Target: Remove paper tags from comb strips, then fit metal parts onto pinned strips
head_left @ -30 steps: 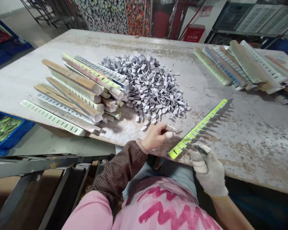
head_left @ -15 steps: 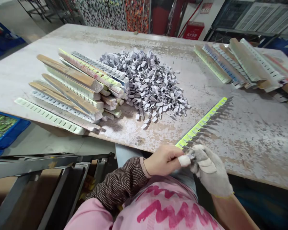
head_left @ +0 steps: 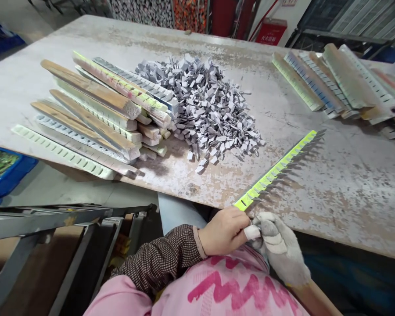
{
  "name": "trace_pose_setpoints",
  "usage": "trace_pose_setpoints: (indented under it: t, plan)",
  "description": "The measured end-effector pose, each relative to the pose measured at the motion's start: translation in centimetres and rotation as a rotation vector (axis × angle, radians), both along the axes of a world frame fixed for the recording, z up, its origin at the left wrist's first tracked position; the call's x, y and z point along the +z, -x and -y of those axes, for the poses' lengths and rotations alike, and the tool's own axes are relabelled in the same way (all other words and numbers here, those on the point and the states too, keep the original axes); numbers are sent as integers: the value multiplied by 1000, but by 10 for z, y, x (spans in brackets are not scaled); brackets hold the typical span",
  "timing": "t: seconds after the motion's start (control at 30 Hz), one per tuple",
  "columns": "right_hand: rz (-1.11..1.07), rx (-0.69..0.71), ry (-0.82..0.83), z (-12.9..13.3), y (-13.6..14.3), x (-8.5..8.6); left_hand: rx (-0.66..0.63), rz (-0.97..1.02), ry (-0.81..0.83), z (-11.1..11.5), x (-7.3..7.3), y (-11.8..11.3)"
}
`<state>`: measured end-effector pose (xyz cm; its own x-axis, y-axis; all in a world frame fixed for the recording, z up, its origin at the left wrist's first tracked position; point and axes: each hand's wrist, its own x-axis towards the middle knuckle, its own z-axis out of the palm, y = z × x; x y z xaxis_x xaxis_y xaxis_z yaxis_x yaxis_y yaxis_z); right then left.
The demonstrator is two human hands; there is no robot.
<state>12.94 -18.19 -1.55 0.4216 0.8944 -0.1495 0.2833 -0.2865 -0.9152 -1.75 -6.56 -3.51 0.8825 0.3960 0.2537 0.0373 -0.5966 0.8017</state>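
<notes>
My left hand (head_left: 224, 231), bare with white tape round the thumb, is closed at the near table edge. Its taped thumb meets the fingers of my right hand (head_left: 279, 245), which wears a white work glove and is also closed. Whatever is pinched between them is hidden. Just beyond my left hand lies a bright yellow slotted strip (head_left: 272, 174), its near end close to my knuckles. Thin grey pieces stick out from most of its slots, and the slot nearest me looks bare. A heap of small grey-white flat pieces (head_left: 206, 105) lies behind the strip, to the left.
Stacked slotted strips (head_left: 95, 118) lie on the worn table (head_left: 349, 184) at left, more strips (head_left: 342, 83) at the back right. A blue crate (head_left: 9, 175) stands below the left edge. A metal rack (head_left: 69, 224) is close on my left.
Both hands have moved slightly left and down, away from the strip's near end, which now shows more fully. The small grey piece seen between my fingers earlier is now hidden. The view has shifted a little.
</notes>
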Motion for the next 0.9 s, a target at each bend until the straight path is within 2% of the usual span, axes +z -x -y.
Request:
trace_pose_setpoints:
  t: [0.03,0.1,0.27,0.33,0.4,0.63,0.9]
  plan:
    - [-31,11,36,0,0,-3,6,-5,-10,1,-3,1]
    - [83,21,68,-1,-4,-8,74,-56,-46,1,-12,0]
    - [879,33,-215,-18,-22,-30,322,-260,-205,-9,-36,-8]
    - [1148,67,-266,-25,-26,-40,331,-308,-264,-11,-42,-12]
    - [1296,102,-255,-31,-27,-46,310,-333,-296,-10,-46,-15]
    - [1382,187,-193,-41,-28,-51,277,-329,-298,-9,-56,-17]
    - [1168,169,-209,-40,-27,-62,301,-326,-274,-12,-53,-15]
